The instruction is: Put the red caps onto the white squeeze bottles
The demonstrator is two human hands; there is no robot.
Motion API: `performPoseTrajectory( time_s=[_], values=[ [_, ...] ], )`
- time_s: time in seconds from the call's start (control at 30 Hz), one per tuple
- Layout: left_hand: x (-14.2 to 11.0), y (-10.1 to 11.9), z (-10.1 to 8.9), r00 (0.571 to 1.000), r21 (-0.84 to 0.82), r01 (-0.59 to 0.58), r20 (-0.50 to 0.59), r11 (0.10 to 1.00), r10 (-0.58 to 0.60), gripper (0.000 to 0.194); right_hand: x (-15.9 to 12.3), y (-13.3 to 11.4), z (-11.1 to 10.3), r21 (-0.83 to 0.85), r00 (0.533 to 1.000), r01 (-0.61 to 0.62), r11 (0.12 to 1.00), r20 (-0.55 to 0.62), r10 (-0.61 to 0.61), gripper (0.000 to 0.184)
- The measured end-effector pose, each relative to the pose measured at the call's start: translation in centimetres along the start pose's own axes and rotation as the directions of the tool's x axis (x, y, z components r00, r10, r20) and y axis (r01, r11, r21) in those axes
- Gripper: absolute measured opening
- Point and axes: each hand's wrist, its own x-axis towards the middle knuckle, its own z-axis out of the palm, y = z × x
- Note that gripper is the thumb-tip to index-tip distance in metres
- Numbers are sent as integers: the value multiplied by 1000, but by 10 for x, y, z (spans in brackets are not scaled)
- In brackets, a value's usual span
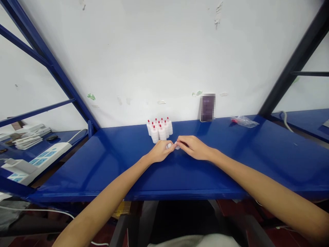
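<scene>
Both hands meet over the blue table, just in front of a cluster of bottles, with a small white piece between them. The left hand is curled round that piece, thumb reaching toward the other hand, and the right hand has its fingertips drawn together in a narrow pinch at the piece's right end. Most of the piece is hidden by the fingers (it looks like another bottle, but its shape cannot be made out fully). Close behind the left hand, the white bottles stand upright in a tight group, each showing a red tip. Farther back and to the right, a dark phone, blurred into squares, leans upright against the white wall. Right of it, a clear plastic bag lies near the table's back edge, something red at its left end. Off to the left, beyond the blue frame, a white power strip with blue sockets lies near a stack of flat white things.
</scene>
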Motion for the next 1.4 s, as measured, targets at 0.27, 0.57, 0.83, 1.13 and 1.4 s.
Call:
performPoseTrajectory(
  time_s=[0.27, 0.57, 0.83, 1.13, 1.4],
  values=[
    [9, 3, 4, 998, -120, 12, -53, 993, -18, 56, 1, 8, 2, 145, 987, -49, 988, -145, 70, 8],
    [-4, 8, 2, 993, 80, -111, -19, 991, 113, 50, -6, 85, -22, -198, 795, -578, 791, -352, 493, 11],
    [-8, 11, -5, 992, 36, -116, -52, 993, 118, 44, 1, 49, -28, -284, 842, -468, 837, -431, 325, 40],
    [-6, 5, -3, 993, 2, -112, -45, 994, 112, 43, 4, -13, 9, -32, 997, 10, 999, 74, -8, 25],
    [-4, 10, 3, 967, 196, -137, -186, 971, 174, 28, 6, -5, 10, 161, 998, -54, 986, 31, 49, 43]
  ],
)
